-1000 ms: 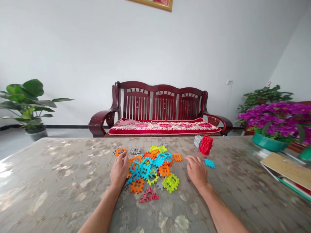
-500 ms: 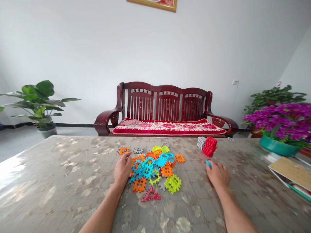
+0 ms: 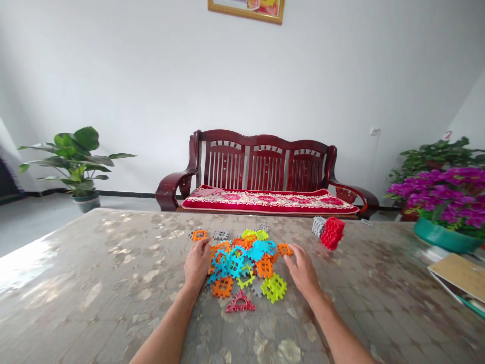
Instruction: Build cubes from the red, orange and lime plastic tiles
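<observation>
Bright plastic is what I've got in front of me: a heap of interlocking tiles (image 3: 244, 258) in blue, orange, lime and grey, sitting mid-worktop (image 3: 94, 283) on the mottled stone-look surface. My left hand (image 3: 197, 263) is flat at the heap's left edge, fingers (image 3: 202, 246) loose and stretched forward, touching the nearest orange and blue pieces, gripping nothing. My right hand (image 3: 302, 270) is at the heap's right edge, palm down, fingers (image 3: 291, 257) spread and released, tips just beside a small orange tile (image 3: 284, 248); whether they actually touch it I can't tell from here. Nearest me, a red triangle piece (image 3: 240, 303) lies just clear of the pile, with a lime square tile (image 3: 274, 287) to its right and an orange square tile (image 3: 223, 286) to its left. Out at the far left fringe sits an orange ring tile (image 3: 199, 234) beside a grey tile (image 3: 220, 234). Further off to the right, well apart from the heap, a red block of joined tiles (image 3: 332, 233) stands touching a grey block (image 3: 319, 226). Beyond the worktop I see a dark wooden bench (image 3: 265, 162) with a red cushion (image 3: 269, 200), a leafy potted plant (image 3: 78, 162) on the left, purple flowers (image 3: 447, 189) in a teal pot on the right, and a cardboard-coloured book (image 3: 460, 273) at the right edge.
</observation>
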Demonstrator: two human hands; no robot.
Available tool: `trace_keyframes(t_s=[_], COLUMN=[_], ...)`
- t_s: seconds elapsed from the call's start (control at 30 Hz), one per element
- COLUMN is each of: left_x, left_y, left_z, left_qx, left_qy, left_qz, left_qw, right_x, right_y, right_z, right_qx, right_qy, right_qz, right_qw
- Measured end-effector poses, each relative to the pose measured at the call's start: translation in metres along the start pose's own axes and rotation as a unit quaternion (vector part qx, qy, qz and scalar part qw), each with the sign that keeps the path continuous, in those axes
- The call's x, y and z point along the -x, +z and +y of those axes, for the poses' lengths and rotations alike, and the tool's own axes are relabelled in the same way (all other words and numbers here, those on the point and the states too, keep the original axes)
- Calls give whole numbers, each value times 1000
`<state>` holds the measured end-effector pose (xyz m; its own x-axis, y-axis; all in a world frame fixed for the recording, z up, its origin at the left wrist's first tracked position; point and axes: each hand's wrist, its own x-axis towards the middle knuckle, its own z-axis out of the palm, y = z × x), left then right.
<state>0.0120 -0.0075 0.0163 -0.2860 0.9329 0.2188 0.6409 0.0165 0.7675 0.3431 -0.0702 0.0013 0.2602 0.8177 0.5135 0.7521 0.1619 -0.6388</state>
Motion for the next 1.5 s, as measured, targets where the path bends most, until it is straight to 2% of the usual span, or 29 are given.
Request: trace_keyframes(t_s=[0.17, 0.47, 0.67, 0.83, 1.17, 1.5], left_x=[2, 5, 4, 7, 30, 45], left_y=[-1, 0, -4, -15, -34, -34], left_z=[3, 6, 5, 2, -14, -15], left_qx=[-7, -17, -14, -28, -168, -262], left_qy=[0, 3, 18, 53, 57, 75], left_qz=[-1, -4, -17, -25, -17, -11], left_qw=[1000, 1000, 1000, 998, 984, 962], right_x=[14, 5, 3, 1, -1, -1], right_y=[4, 10, 7, 5, 1, 1], right_z=[19, -8, -12, -17, -24, -24], right_qx=[172, 321, 341, 326, 318, 318], right_qy=[-18, -3, 3, 33, 53, 48], right_qz=[-11, -60, -73, -73, -93, -89], right_qw=[985, 945, 937, 942, 942, 943])
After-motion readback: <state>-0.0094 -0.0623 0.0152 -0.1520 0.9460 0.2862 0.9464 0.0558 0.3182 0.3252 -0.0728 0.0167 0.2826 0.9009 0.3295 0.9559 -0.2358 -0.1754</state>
